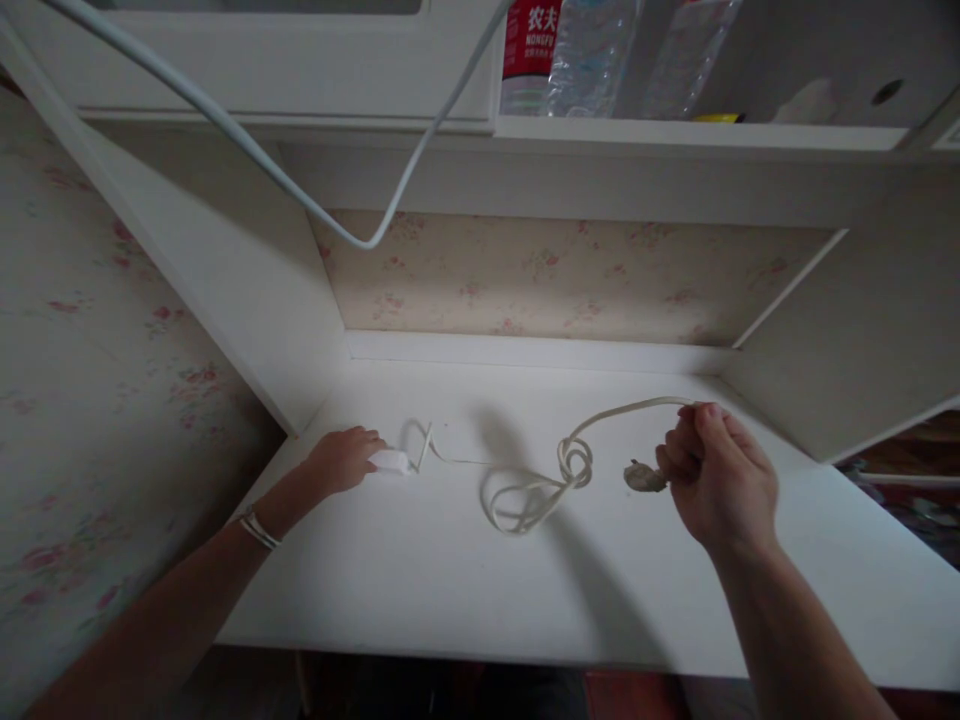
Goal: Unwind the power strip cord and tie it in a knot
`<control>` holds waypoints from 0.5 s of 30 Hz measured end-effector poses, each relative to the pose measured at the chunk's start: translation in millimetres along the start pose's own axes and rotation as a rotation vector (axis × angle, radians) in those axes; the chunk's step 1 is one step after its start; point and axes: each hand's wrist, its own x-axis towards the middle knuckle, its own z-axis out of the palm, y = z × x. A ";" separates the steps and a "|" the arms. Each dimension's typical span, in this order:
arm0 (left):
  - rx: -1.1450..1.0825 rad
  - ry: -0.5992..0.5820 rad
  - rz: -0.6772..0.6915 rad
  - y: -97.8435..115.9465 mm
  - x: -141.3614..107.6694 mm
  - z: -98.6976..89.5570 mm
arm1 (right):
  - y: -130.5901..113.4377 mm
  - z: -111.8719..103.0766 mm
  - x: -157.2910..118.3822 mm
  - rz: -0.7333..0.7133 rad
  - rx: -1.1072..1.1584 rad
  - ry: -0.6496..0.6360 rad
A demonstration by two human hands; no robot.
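My left hand (346, 460) is closed around a white block (391, 461) at one end of a pale cord, perhaps a socket block; its far part is hidden under the fingers. From there the cord (525, 490) runs right across the white desktop into a tangle of loops with a knot (574, 462). Beyond the knot it rises to my right hand (716, 475), whose fingers pinch it above the desk. A greyish plug-like piece (643, 476) sticks out to the left below those fingers; its exact kind is blurred.
A thick pale cable (367, 243) hangs in a V close to the camera. Above the white desktop (450, 590), a shelf (675, 130) holds clear plastic bottles (592, 60) and a red-labelled one (529, 45). Side panels stand left and right.
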 end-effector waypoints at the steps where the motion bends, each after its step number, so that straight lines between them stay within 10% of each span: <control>1: 0.062 0.010 0.000 0.5 -3.6 2.7 | 0.0 -4.6 0.0 -0.020 0.004 0.036; 15: 0.188 0.010 -0.152 16.7 -32.7 29.1 | 23.9 -52.3 -37.3 -0.085 0.036 0.335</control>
